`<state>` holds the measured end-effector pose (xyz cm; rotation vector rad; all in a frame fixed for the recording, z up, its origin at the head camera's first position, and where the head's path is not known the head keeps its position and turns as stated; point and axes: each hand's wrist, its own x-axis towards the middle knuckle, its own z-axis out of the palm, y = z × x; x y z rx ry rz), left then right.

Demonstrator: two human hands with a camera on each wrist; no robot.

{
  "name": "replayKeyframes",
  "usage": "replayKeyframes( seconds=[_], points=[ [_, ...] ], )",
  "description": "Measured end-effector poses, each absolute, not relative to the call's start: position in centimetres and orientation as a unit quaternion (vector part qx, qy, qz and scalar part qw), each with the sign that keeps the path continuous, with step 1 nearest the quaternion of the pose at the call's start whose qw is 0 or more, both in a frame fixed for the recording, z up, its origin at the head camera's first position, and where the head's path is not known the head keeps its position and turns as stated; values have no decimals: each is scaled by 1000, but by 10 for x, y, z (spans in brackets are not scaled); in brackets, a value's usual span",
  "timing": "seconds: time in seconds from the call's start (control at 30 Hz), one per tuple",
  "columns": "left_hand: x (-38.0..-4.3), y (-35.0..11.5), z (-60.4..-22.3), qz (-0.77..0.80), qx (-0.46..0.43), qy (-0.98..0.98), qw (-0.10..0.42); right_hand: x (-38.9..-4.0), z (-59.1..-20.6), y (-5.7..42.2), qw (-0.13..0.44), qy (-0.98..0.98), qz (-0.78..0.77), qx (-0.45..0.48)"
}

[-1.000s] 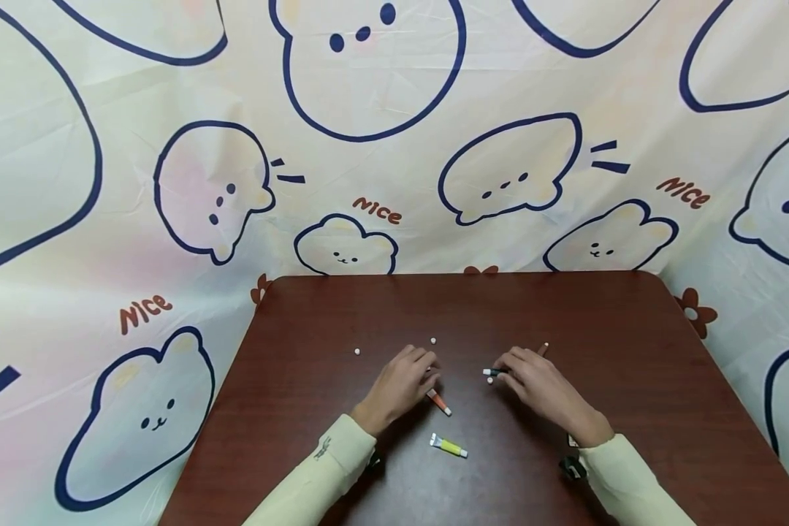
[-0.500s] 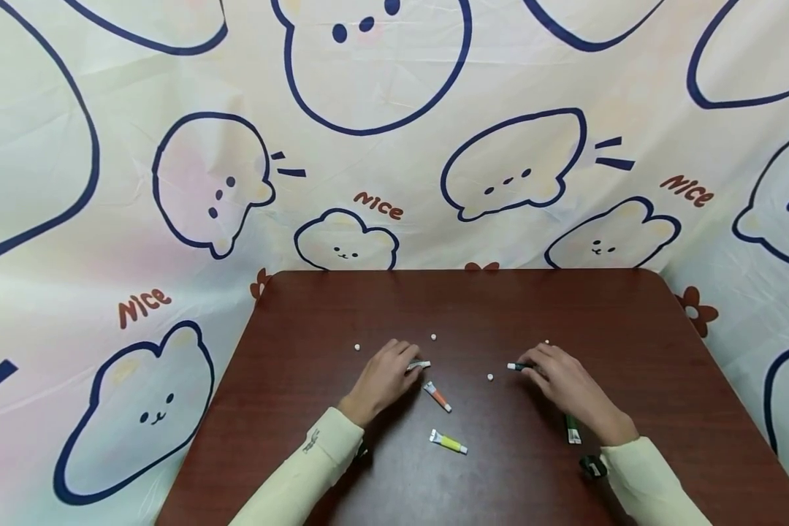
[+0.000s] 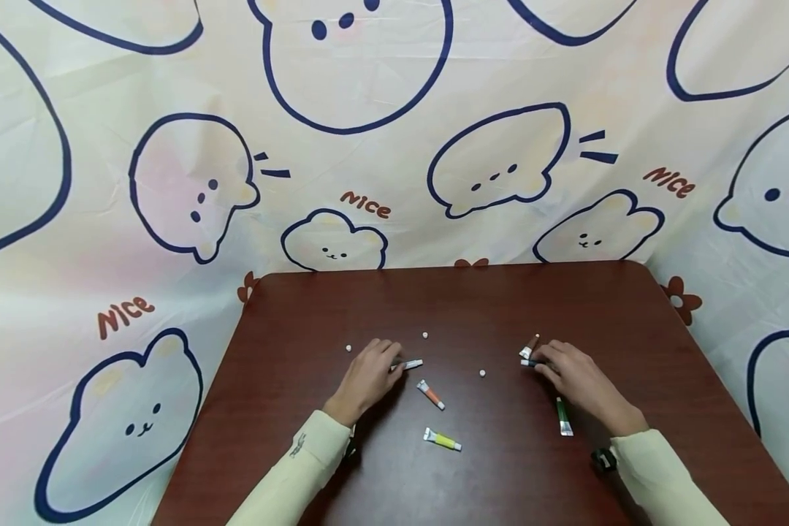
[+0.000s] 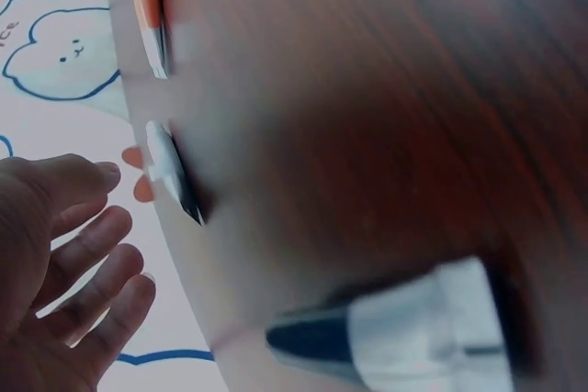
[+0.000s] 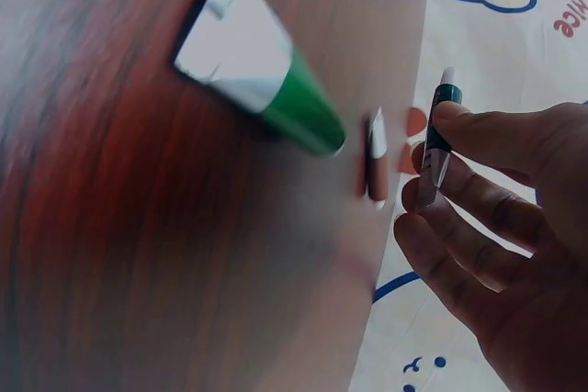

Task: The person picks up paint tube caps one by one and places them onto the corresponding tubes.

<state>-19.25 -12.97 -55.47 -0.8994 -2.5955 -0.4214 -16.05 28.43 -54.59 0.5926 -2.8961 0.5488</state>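
Observation:
My right hand [image 3: 581, 376] pinches a small dark paint tube [image 5: 443, 121] with a white cap between thumb and fingers, above the table. Beside it lies a brown paint tube [image 3: 530, 348], and nearer the wrist a green paint tube [image 3: 563, 418]. My left hand [image 3: 366, 376] hovers with loosely bent fingers. In the left wrist view its thumb and fingertips stand apart with nothing between them. Just past them a white paint tube [image 4: 170, 167] lies on the table. A black-and-silver tube [image 4: 404, 328] lies close to the left wrist camera; the hand hides it in the head view.
An orange paint tube [image 3: 430, 394] and a yellow paint tube [image 3: 443, 440] lie in the table's middle. Small white pieces [image 3: 482, 373] are scattered behind and between the hands. The brown table [image 3: 460, 307] meets a patterned cloth [image 3: 408, 168] at the back.
My right hand has carried the dark tube to the right, beside the brown tube; the green tube has come into sight. My left hand has drawn back leftward, uncovering the white tube.

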Motion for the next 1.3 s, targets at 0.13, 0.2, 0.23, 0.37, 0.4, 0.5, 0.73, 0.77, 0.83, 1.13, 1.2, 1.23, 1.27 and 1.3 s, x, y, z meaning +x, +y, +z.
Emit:
replayKeyframes(
  seconds=[0.13,0.2,0.23,0.37,0.4,0.5,0.73,0.77,0.83,1.13,1.2,1.23,1.27,1.3],
  points=[
    [-194,-137,-555,-152,-313,-920,179,-160,-550,293,70,-962,186,187],
    [-195,-141,-556,-154,-307,-922,178,-160,-553,298,73,-963,186,182],
    [-195,-143,-556,-156,-304,-923,177,-159,-554,300,77,-963,185,181],
    [-198,-148,-557,-158,-297,-923,185,-157,-558,308,78,-964,185,173],
    [-198,-149,-558,-158,-297,-923,190,-157,-559,310,75,-965,186,170],
    [-201,-151,-560,-156,-298,-920,202,-155,-562,316,63,-968,185,155],
    [-204,-158,-560,-157,-296,-920,204,-150,-568,328,57,-971,180,144],
    [-204,-159,-560,-159,-294,-921,201,-150,-568,329,58,-971,180,144],
    [-205,-161,-560,-160,-291,-922,197,-149,-569,331,57,-971,181,145],
    [-208,-167,-560,-156,-275,-932,179,-146,-570,337,39,-974,184,130],
    [-209,-169,-560,-154,-271,-933,179,-146,-569,338,39,-974,183,129],
    [-209,-171,-560,-151,-268,-934,179,-145,-569,338,39,-974,183,129],
    [-210,-172,-561,-149,-266,-935,180,-145,-569,338,39,-974,182,129],
    [-210,-173,-561,-147,-263,-936,180,-144,-569,338,40,-974,181,128]
  ],
)
